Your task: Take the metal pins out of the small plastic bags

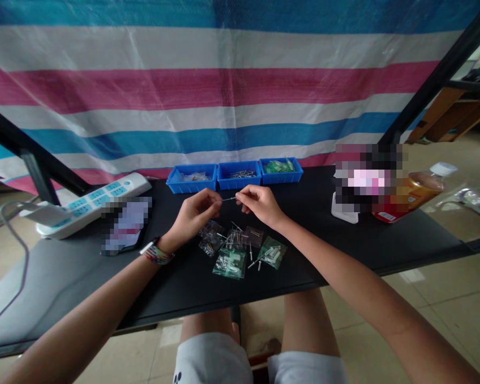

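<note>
Between my two hands a thin metal pin, which looks like a blind rivet, is held level above the table. The fingertips of my left hand pinch its left end. My right hand is closed on the other end with thumb and forefinger. Just below lie small clear bags of parts and several loose rivets. Two green-tinted bags with pale parts are nearer the front edge. The pin's ends are hidden by my fingers.
Three blue bins stand behind my hands: a left bin, a middle bin with metal pins and a right bin with green bags. A power strip and phone lie left; a bottle stands right.
</note>
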{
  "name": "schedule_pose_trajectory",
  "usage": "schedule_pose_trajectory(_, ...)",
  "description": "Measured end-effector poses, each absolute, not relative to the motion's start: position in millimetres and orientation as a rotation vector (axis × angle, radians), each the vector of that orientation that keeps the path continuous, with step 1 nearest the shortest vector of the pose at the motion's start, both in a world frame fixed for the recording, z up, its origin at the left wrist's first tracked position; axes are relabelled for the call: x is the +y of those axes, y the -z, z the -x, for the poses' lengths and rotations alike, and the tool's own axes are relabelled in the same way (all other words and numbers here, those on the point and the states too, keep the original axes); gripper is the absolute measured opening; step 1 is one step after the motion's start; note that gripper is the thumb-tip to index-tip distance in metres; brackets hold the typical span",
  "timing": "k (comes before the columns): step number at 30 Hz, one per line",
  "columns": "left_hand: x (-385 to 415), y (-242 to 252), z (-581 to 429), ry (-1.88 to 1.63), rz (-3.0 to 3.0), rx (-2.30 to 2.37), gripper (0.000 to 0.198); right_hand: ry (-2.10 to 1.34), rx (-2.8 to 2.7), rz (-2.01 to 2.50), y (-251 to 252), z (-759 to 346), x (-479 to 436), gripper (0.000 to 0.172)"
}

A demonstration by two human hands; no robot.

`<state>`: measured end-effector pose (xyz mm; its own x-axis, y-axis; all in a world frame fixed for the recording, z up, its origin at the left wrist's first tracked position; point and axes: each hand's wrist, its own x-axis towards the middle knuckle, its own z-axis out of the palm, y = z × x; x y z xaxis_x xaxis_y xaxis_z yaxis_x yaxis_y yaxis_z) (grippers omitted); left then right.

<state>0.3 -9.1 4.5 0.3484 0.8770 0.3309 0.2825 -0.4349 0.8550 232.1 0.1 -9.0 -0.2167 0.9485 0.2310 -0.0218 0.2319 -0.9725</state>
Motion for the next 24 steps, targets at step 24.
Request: schedule_pose_trajectory(24, -3.8, -6.6, -0.6, -1.123, -1.869, 1.039, 0.038, -0.881, -1.277, 0.920, 8.4, -245.6, 41.6, 0.038)
